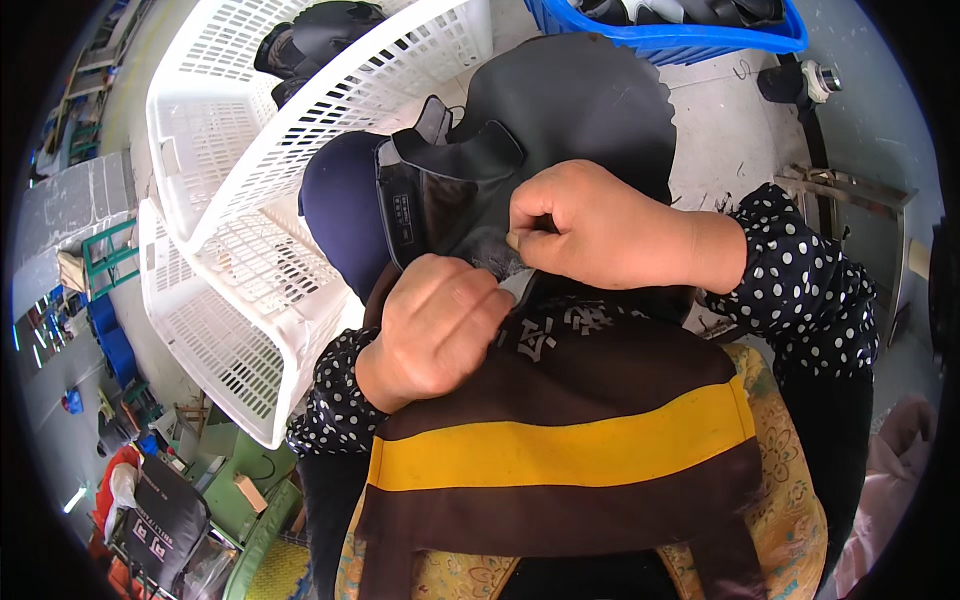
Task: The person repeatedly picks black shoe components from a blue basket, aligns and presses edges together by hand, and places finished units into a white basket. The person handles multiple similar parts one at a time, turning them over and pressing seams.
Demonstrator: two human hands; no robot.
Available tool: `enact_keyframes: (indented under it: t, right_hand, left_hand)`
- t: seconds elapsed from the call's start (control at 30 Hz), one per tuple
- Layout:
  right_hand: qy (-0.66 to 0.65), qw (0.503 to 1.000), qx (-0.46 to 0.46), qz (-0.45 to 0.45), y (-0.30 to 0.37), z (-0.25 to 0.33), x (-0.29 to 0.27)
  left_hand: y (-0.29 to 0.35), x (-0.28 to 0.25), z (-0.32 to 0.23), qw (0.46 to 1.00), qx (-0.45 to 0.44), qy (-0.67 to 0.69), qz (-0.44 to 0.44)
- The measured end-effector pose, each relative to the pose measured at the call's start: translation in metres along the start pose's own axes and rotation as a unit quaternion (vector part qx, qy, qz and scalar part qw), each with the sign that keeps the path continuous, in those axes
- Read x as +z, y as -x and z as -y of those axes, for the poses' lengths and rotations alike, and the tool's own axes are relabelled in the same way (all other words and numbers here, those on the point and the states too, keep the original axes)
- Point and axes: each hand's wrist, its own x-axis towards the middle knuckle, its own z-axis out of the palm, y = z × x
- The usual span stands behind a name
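A navy and black shoe upper (345, 205) lies over my lap, its opening turned up. Inside the opening a black label strip (404, 218) with pale print shows. My left hand (435, 325) is closed at the near edge of the upper, fingers curled down over it. Just right of the opening, my right hand (600, 225) makes a pinch, thumb against forefinger; whatever is between the tips is too small to make out. A small pale patch shows between the two hands. Beyond them spreads a smooth black sheet (575, 95) with a jagged right edge.
White slatted plastic baskets (225, 300) stand at the left, with black shoe parts (325, 40) in the far one. A blue crate (690, 42) holds more dark pieces. A brown apron (560, 440) with a yellow band covers my lap. A metal frame (850, 190) stands right.
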Motion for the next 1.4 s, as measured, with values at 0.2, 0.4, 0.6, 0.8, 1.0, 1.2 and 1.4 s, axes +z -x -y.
enact_keyframes:
  t: [0.2,0.4,0.6,0.8,1.0,1.2,1.4]
  right_hand:
    - [-0.174,0.977,0.040,0.120,-0.011,0.005,-0.016]
    - [-0.018,0.989,0.003,0.146,-0.011,0.010,-0.014]
    - [0.088,0.994,-0.057,-0.031,0.001,-0.005,0.008]
    - [0.067,0.998,0.004,0.013,-0.001,-0.007,0.006]
    - [-0.023,0.987,0.043,0.153,-0.013,0.008,-0.019]
    - [0.094,0.988,-0.018,0.120,-0.015,0.019,-0.009]
    - [0.109,0.991,-0.046,0.067,-0.006,0.012,-0.002]
  left_hand:
    - [0.005,0.000,-0.013,0.979,-0.190,0.068,0.008]
    - [0.013,0.000,-0.015,0.975,-0.213,0.064,-0.017]
    - [0.007,0.011,-0.004,0.994,-0.103,0.007,-0.026]
    - [0.003,0.015,-0.001,1.000,-0.005,-0.016,-0.018]
    - [0.007,0.013,-0.006,0.998,-0.018,-0.048,-0.040]
    - [0.008,0.011,-0.007,0.998,-0.022,-0.041,-0.052]
    - [0.009,0.013,-0.005,0.999,-0.019,-0.020,-0.043]
